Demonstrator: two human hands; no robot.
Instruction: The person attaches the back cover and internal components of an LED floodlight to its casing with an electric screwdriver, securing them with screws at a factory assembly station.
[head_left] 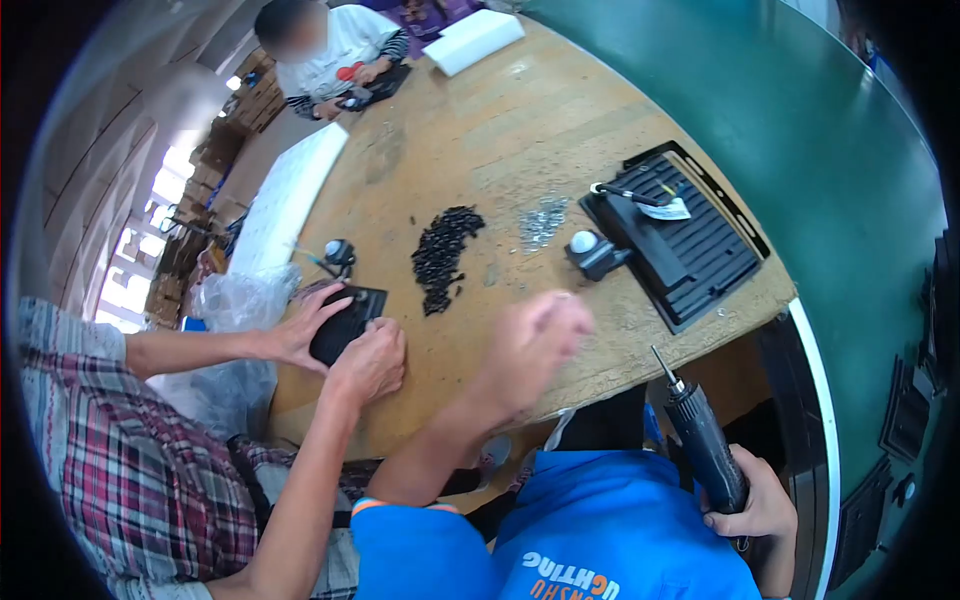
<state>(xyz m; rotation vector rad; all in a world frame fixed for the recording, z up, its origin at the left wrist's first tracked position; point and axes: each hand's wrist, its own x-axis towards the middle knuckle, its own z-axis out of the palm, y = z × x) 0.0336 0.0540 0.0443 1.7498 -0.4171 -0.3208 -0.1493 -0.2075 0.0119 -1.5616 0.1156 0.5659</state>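
Observation:
My right hand (pixel 765 500), low at the right, is wrapped round a black electric screwdriver (pixel 703 440). Its thin bit points up and to the left, off the table's edge. Over the near part of the wooden table, my left hand (pixel 540 345) is raised with its fingers curled together; motion blurs it, and what the fingers hold, if anything, is hidden. Beyond it lie a pile of small black parts (pixel 445 255) and a scatter of silvery screws (pixel 542 223). To its right rests a black ribbed housing (pixel 685 245) with a small sensor-like unit (pixel 597 254) beside it.
A co-worker in a plaid shirt (pixel 150 440) handles a black part (pixel 345 325) at the left. Another person (pixel 340 55) sits across the table (pixel 560 110). White foam slabs (pixel 290 200), plastic bags (pixel 240 300) and a green surface (pixel 790 150) surround it.

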